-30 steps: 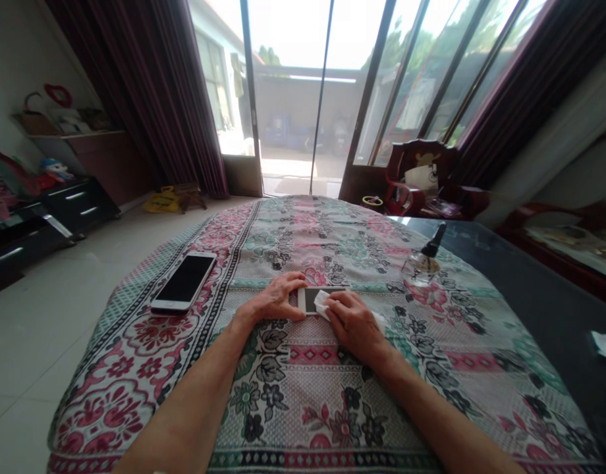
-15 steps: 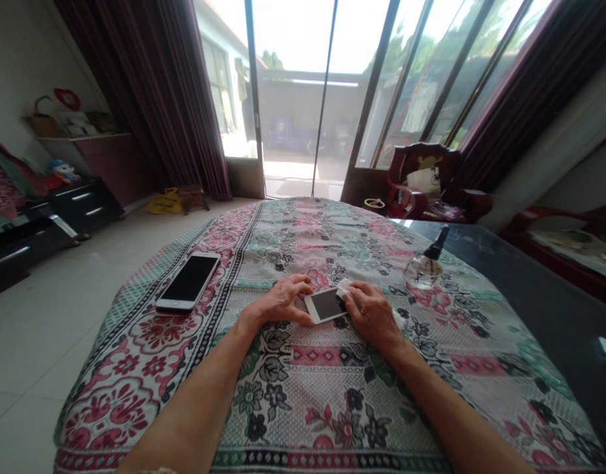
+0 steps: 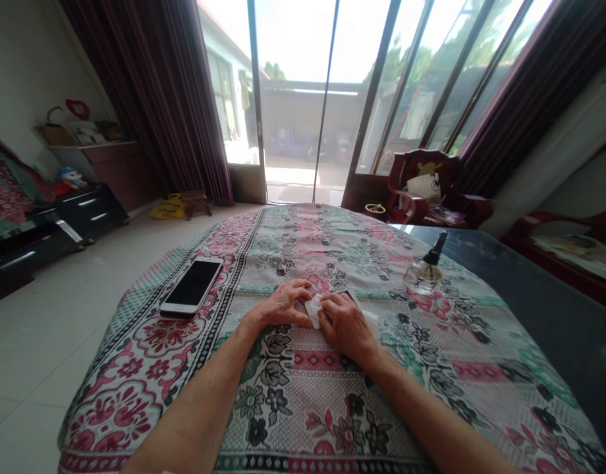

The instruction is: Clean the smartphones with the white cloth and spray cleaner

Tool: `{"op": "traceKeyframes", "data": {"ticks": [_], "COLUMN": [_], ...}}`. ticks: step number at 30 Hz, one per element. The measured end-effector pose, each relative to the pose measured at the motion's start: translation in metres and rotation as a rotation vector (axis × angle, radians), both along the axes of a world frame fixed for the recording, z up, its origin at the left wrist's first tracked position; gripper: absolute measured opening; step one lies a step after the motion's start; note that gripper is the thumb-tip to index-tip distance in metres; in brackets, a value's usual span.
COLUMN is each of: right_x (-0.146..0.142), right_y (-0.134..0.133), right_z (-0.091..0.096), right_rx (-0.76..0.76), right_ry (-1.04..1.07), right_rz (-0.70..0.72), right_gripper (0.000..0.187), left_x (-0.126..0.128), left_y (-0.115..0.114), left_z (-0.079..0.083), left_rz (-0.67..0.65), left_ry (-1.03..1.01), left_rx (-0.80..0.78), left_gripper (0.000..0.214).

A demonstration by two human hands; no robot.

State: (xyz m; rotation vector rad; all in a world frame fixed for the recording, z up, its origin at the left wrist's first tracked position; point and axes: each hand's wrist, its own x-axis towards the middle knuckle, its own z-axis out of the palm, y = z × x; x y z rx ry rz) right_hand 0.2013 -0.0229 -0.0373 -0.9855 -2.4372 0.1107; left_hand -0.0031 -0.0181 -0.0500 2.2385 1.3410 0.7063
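My left hand (image 3: 282, 303) rests on the flowered tablecloth (image 3: 303, 395) with its fingers curled against the left end of a small white phone, which is almost fully hidden under both hands. My right hand (image 3: 346, 324) presses a white tissue (image 3: 313, 307) down on the phone's screen, fingers closed over the wad. Only a dark corner of the small phone (image 3: 351, 295) shows beyond my right fingers. A larger white phone (image 3: 193, 287) with a black screen lies face up to the left, apart from both hands.
A small glass bottle (image 3: 424, 271) with a black spray top stands to the right on the cloth. Beyond it the dark glass tabletop (image 3: 540, 296) is bare. A red wooden armchair (image 3: 421, 187) and sliding glass doors stand behind the table.
My right hand has slid the tissue leftward across the small phone, covering the screen that showed half a second ago. The left hand has stayed at the phone's left end.
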Motion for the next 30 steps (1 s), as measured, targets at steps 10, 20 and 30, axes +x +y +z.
{"op": "traceKeyframes", "data": {"ticks": [10,20,30], "right_x": [0.017,-0.002,0.002], "right_y": [0.023,0.004,0.011], "right_z": [0.002,0.004,0.001], "right_rx": [-0.013,0.005,-0.009], "right_ry": [-0.012,-0.060,-0.057], "right_rz": [-0.139,-0.101,-0.153], "right_gripper": [0.018,0.021,0.020], "left_x": [-0.001,0.000,0.001], "left_y": [0.002,0.001,0.002], "left_z": [-0.001,0.002,0.001], "left_rz": [0.000,0.002,0.009], "left_ry": [-0.026,-0.023,-0.004], "left_rx": [-0.034,-0.042,-0.036], "left_gripper": [0.050,0.048,0.045]}}
